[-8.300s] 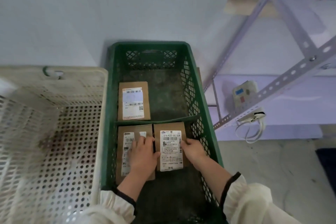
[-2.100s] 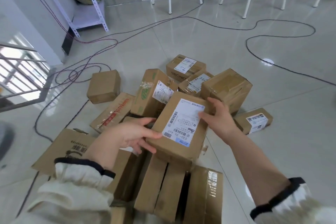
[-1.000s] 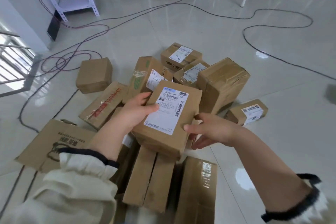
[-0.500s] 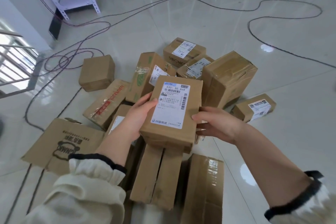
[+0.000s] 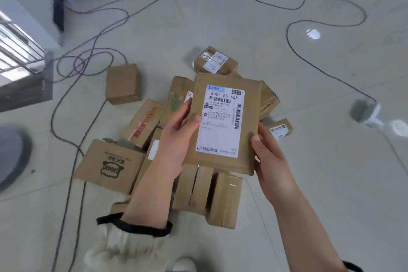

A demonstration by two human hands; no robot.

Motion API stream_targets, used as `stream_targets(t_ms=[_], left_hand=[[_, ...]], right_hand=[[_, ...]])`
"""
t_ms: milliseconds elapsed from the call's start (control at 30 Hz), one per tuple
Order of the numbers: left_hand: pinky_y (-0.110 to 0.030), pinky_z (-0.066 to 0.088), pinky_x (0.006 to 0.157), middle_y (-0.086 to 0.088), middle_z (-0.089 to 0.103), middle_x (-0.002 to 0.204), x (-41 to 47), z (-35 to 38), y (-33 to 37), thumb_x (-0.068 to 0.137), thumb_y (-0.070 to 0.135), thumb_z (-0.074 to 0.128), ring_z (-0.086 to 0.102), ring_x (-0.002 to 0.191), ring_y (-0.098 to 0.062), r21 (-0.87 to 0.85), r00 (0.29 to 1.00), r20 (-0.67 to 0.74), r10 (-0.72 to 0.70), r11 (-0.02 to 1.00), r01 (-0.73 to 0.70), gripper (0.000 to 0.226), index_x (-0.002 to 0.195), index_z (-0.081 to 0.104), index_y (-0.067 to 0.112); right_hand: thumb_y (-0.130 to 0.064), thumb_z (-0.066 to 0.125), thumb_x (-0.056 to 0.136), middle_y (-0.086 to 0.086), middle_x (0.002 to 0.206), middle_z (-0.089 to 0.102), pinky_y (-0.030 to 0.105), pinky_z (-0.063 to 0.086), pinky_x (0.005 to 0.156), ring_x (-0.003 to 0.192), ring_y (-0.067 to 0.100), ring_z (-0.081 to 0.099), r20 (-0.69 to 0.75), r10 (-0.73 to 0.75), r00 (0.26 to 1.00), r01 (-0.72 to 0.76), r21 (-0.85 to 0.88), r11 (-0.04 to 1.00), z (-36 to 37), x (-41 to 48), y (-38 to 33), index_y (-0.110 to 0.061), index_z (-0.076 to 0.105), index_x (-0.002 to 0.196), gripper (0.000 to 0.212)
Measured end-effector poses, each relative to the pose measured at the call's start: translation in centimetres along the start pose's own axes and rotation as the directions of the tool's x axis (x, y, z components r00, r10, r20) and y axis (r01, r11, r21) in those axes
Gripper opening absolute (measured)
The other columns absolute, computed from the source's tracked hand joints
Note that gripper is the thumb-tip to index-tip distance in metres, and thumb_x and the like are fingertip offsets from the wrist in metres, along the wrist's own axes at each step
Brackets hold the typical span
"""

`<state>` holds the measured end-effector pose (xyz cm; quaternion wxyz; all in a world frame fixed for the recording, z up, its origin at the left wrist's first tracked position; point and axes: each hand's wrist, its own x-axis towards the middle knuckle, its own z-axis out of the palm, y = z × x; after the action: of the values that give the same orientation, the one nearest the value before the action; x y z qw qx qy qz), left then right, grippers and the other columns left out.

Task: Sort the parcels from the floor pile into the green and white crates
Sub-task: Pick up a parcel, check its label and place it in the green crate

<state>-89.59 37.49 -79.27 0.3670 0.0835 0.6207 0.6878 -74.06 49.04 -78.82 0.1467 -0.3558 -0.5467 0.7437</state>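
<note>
**Labelled parcel held over the floor pile**

Both hands hold 1 flat brown parcel [image 5: 223, 121], label up, above the pile of boxes [image 5: 141, 121] on the tiled floor [image 5: 320, 183]. The left hand [image 5: 176, 137] grips its left edge, thumb curled onto the top face. The right hand [image 5: 268, 157] clasps the lower right corner, fingers hidden beneath. 1 small box [image 5: 122, 83] sits apart, left of the pile, among black cables [image 5: 326, 17].

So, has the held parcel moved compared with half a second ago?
Yes: the held parcel rose toward the camera, now hiding most of the big taped box behind it.
</note>
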Motion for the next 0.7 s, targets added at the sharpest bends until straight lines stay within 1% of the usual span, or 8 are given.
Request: stream_targets(t_ms=[167,267,367,467,533,567,633,700], left_hand=[[-0.032,0.054,0.083,0.014,0.069,0.111,-6.2,3.7,12.9,0.081,0.027,0.063,0.065,0.106,-0.008,-0.026,0.997,0.030,0.073,0.997,-0.072,0.037,0.105,0.063,0.056],[-0.044,0.048,0.095,0.009,0.067,0.118,-10.5,5.9,21.5,0.080,0.028,0.066,0.062,0.112,-0.013,-0.066,0.995,0.056,0.081,0.995,-0.077,0.044,0.117,0.059,0.050],[-0.048,0.044,0.099,0.007,0.066,0.121,-15.3,8.2,30.0,0.078,0.026,0.069,0.060,0.115,-0.015,-0.083,0.993,0.064,0.101,0.992,-0.095,0.052,0.126,0.056,0.041],[-0.049,0.045,0.098,0.004,0.067,0.120,-20.2,10.2,37.3,0.078,0.024,0.068,0.061,0.114,-0.018,-0.114,0.987,0.104,0.121,0.987,-0.109,0.049,0.125,0.057,0.034],[-0.052,0.044,0.099,0.001,0.067,0.119,-23.3,11.4,41.4,0.078,0.021,0.070,0.062,0.113,-0.021,-0.157,0.989,0.088,0.115,0.982,-0.100,0.049,0.125,0.057,0.029],[-0.053,0.045,0.098,0.000,0.068,0.117,-24.7,12.0,43.2,0.078,0.021,0.071,0.063,0.111,-0.022,-0.161,0.992,0.059,0.112,0.982,-0.102,0.047,0.123,0.057,0.029],[-0.052,0.049,0.094,0.001,0.070,0.110,-27.3,13.0,46.0,0.082,0.021,0.068,0.066,0.104,-0.022,-0.141,0.992,-0.011,0.126,0.982,-0.126,0.034,0.113,0.060,0.032],[-0.050,0.050,0.092,0.005,0.071,0.106,-29.5,14.1,48.1,0.085,0.018,0.065,0.066,0.103,-0.021,-0.135,0.986,-0.045,0.160,0.977,-0.165,0.027,0.104,0.062,0.036]], right_hand=[[-0.023,0.043,0.099,-0.020,0.125,0.061,0.027,0.043,0.090,0.115,-0.002,0.056,0.022,-0.054,0.998,0.055,-0.043,0.998,1.2,-5.6,-13.5,-0.042,0.050,0.128,0.035],[-0.029,0.047,0.097,-0.015,0.127,0.061,0.024,0.049,0.083,0.115,0.004,0.058,0.047,-0.085,0.995,0.087,-0.048,0.995,2.1,-10.1,-22.4,-0.043,0.049,0.128,0.034],[-0.036,0.053,0.091,-0.010,0.126,0.062,0.018,0.052,0.072,0.110,0.006,0.061,0.056,-0.140,0.989,0.142,-0.039,0.989,2.9,-15.7,-31.0,-0.042,0.051,0.123,0.033],[-0.036,0.050,0.087,-0.011,0.127,0.061,0.019,0.052,0.080,0.114,0.008,0.059,0.078,-0.192,0.978,0.196,-0.052,0.979,3.7,-21.1,-38.4,-0.043,0.052,0.123,0.037],[-0.036,0.048,0.088,-0.016,0.130,0.058,0.026,0.048,0.091,0.121,0.006,0.053,0.082,-0.228,0.970,0.235,-0.083,0.969,4.2,-24.4,-42.3,-0.047,0.048,0.127,0.041],[-0.036,0.047,0.089,-0.020,0.131,0.056,0.025,0.045,0.094,0.123,0.003,0.051,0.088,-0.248,0.965,0.257,-0.107,0.960,4.5,-25.7,-43.9,-0.048,0.045,0.131,0.044],[-0.032,0.046,0.092,-0.030,0.127,0.055,0.010,0.045,0.086,0.118,-0.010,0.049,0.099,-0.294,0.951,0.306,-0.147,0.941,5.1,-28.2,-46.5,-0.048,0.038,0.137,0.048],[-0.035,0.047,0.091,-0.039,0.122,0.053,-0.004,0.038,0.077,0.111,-0.023,0.045,0.088,-0.335,0.938,0.346,-0.163,0.924,5.3,-30.5,-48.4,-0.049,0.035,0.138,0.050]])
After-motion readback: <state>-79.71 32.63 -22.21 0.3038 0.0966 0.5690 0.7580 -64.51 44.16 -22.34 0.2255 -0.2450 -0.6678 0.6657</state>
